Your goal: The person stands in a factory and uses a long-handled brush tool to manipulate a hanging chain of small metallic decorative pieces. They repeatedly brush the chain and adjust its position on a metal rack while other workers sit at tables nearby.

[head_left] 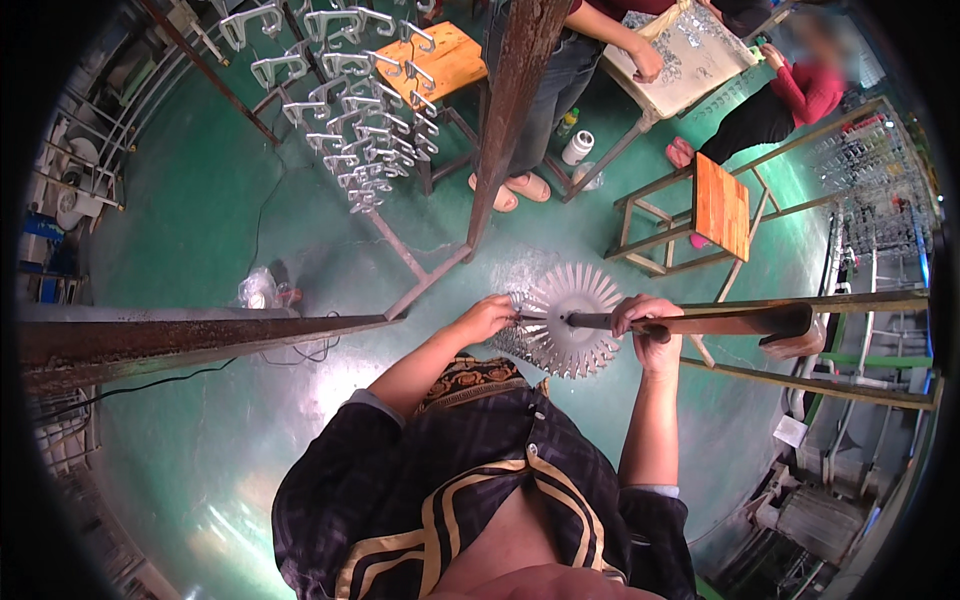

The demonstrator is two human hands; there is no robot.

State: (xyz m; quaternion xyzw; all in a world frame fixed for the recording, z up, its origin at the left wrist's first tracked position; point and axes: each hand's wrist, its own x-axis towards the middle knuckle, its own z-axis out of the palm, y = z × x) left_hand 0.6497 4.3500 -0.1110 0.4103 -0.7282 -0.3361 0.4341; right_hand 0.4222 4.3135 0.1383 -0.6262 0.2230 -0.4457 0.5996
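Observation:
A round grey metal rack (572,335) with many flat prongs spreading outward is in front of me, below chest height. A brown metal pole (740,322) stretches from near its middle toward the right. My right hand (648,322) is closed around this pole, close to the rack's right edge. At the rack's left edge is my left hand (488,318), its fingers pinched together by the prong tips. What lies between those fingertips is too small to make out. Several silvery pieces seem to sit along the rack's lower edge.
Rusty posts stand left (200,345) and ahead (515,110). Many silvery hooked parts (360,130) hang at the upper left. Wooden-topped stools (722,210) stand beyond the rack. Two people work at a table (690,65). A white bottle (578,148) is on the green floor.

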